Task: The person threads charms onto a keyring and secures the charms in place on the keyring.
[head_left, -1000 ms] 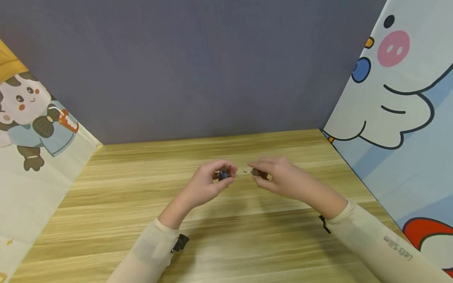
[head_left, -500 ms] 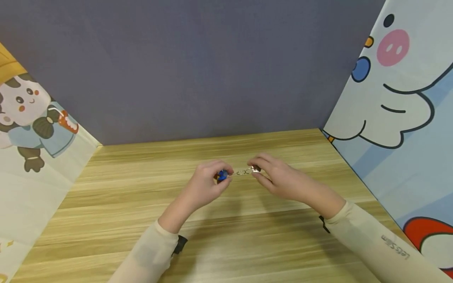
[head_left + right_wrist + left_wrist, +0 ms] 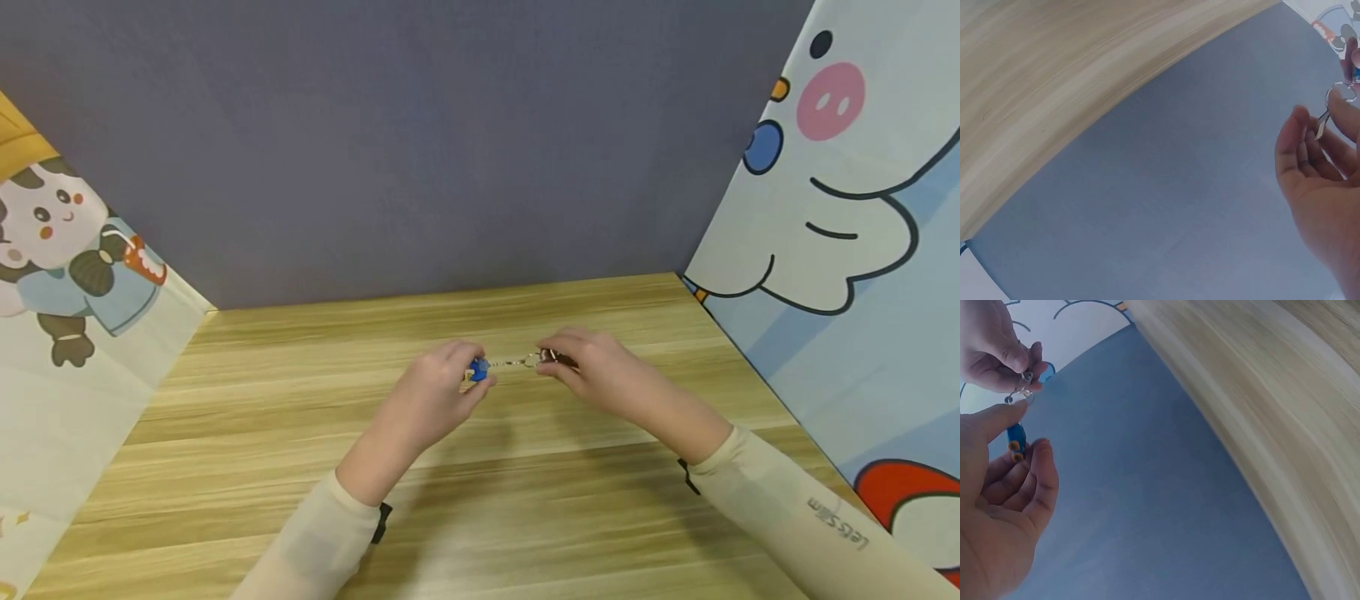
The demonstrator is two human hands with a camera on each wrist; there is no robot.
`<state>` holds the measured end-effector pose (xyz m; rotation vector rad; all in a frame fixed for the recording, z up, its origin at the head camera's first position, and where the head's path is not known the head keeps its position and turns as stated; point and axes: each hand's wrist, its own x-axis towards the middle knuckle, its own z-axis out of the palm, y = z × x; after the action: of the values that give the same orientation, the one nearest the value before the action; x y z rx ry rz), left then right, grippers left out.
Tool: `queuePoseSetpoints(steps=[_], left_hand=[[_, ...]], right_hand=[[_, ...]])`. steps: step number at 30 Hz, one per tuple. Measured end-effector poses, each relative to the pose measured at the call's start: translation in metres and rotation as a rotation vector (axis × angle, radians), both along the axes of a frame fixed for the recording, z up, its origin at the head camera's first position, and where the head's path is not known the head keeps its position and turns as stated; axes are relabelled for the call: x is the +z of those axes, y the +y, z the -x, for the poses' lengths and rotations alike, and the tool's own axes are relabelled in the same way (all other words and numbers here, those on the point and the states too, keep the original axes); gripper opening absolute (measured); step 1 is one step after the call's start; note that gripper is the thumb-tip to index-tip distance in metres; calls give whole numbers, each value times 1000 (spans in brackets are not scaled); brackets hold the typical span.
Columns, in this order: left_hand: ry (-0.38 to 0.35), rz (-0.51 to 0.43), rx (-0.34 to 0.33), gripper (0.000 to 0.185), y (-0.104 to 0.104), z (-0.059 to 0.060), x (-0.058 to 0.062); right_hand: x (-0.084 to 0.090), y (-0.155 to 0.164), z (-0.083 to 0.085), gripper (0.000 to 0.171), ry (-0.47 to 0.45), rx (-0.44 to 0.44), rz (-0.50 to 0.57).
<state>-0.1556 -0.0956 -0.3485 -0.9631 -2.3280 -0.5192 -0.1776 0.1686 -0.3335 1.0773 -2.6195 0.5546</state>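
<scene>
Between both hands, above the wooden table, stretches a keychain. Its small blue figure charm (image 3: 478, 369) sits between the thumb and fingers of my left hand (image 3: 427, 400), which pinches it. Two round orange-brown ends show on the charm (image 3: 1017, 436) in the left wrist view. A thin metal chain (image 3: 507, 363) runs right from it to a metal ring (image 3: 531, 360). My right hand (image 3: 615, 375) pinches the ring's far end, where a small metal piece (image 3: 1320, 128) hangs in the right wrist view. Dark brown shows under those fingers; what it is, I cannot tell.
The wood-grain table (image 3: 480, 517) reaches back to a grey-blue panel (image 3: 450, 150). Printed cartoon panels flank it, a child figure (image 3: 63, 217) on the left and a white pig-nosed figure (image 3: 832, 192) on the right.
The hands have drawn slightly apart at the ends of the keychain, so its chain and ring now show stretched out. The blue charm has turned in the left fingers.
</scene>
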Motion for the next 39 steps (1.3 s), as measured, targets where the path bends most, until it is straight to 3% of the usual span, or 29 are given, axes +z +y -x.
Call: queuePoseSetpoints(steps=[4, 14, 19, 24, 30, 34, 39], left_hand=[[-29, 18, -2, 33, -2, 0, 0], [-263, 60, -106, 24, -4, -1, 4], [-434, -2, -159, 23, -8, 1, 6], [-562, -137, -155, 23, -15, 7, 4], [-556, -234, -143, 29, -22, 16, -2], [-555, -245, -113, 31, -26, 23, -8], [-632, -285, -95, 29, -30, 31, -18]], right_hand=[[0, 2, 0, 32, -26, -37, 22], [-3, 7, 4, 22, -89, -68, 91], [-2, 14, 6, 21, -149, -63, 169], [-5, 21, 9, 20, -158, -10, 205], [-12, 24, 13, 23, -103, 100, 234], [-17, 24, 15, 25, -145, 124, 297], [-29, 21, 21, 24, -244, 132, 368]])
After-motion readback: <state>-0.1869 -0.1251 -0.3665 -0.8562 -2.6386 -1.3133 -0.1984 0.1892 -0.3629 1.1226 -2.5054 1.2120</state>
